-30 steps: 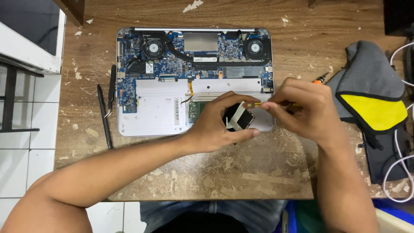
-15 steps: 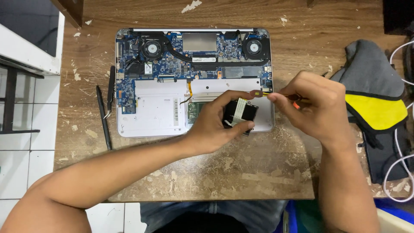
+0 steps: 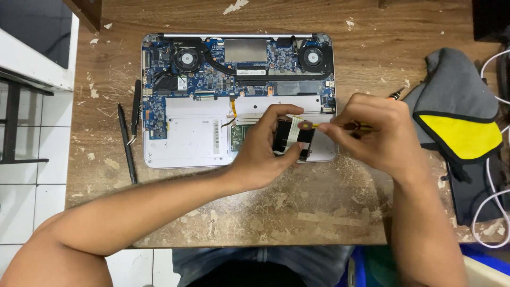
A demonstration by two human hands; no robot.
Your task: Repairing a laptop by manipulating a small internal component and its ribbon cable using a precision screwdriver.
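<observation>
An opened laptop (image 3: 191, 135) lies bottom-up on the worn wooden table (image 3: 319, 207), its blue circuit board and two fans exposed. My left hand (image 3: 265, 149) grips a small black component (image 3: 289, 137) with a white ribbon strip, tilted up over the laptop's lower right corner. My right hand (image 3: 377, 133) pinches a thin screwdriver (image 3: 324, 126) with a yellow shaft, its tip end against the component's top edge. Both forearms reach in from the bottom of the head view.
Two black pry tools (image 3: 127, 141) lie left of the laptop. A grey and yellow pouch (image 3: 459, 122) sits at the right, with white cables (image 3: 496, 202) beside it. A white cabinet edge (image 3: 32, 58) stands at the upper left, above tiled floor.
My right hand has slid a little left with the screwdriver, toward the black component. My left hand keeps its grip, with the thumb raised slightly.
</observation>
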